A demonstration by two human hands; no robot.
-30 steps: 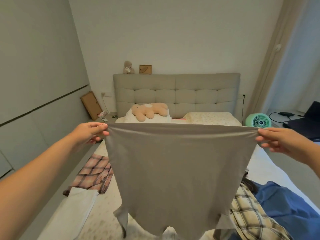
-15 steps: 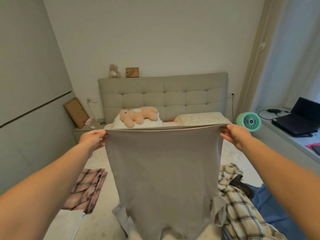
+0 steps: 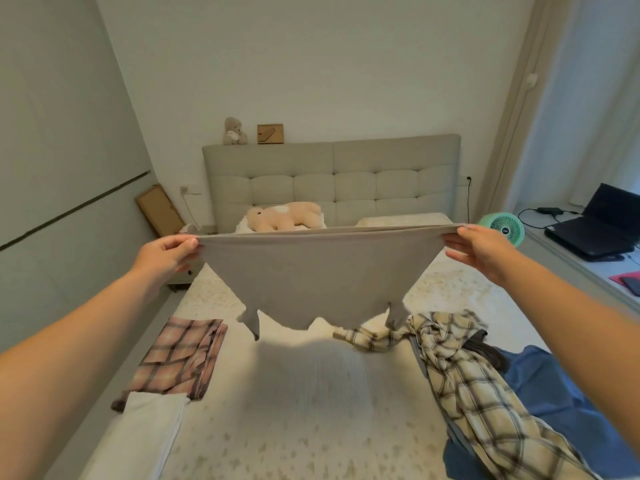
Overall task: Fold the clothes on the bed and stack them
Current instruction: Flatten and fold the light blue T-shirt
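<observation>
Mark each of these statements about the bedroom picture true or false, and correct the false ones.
1. Both hands hold the grey shirt in the air. True: the left hand and the right hand each pinch a top corner.
2. The pink plaid cloth lies folded on the bed. True.
3. The yellow plaid shirt is neatly folded. False: it lies crumpled.
4. The fan sits on the headboard. False: it stands right of the bed.

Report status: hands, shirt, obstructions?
Left hand and right hand pinch grey shirt corners. Shirt airborne over bed. Landing spot open; plaid shirt to the right.
</observation>
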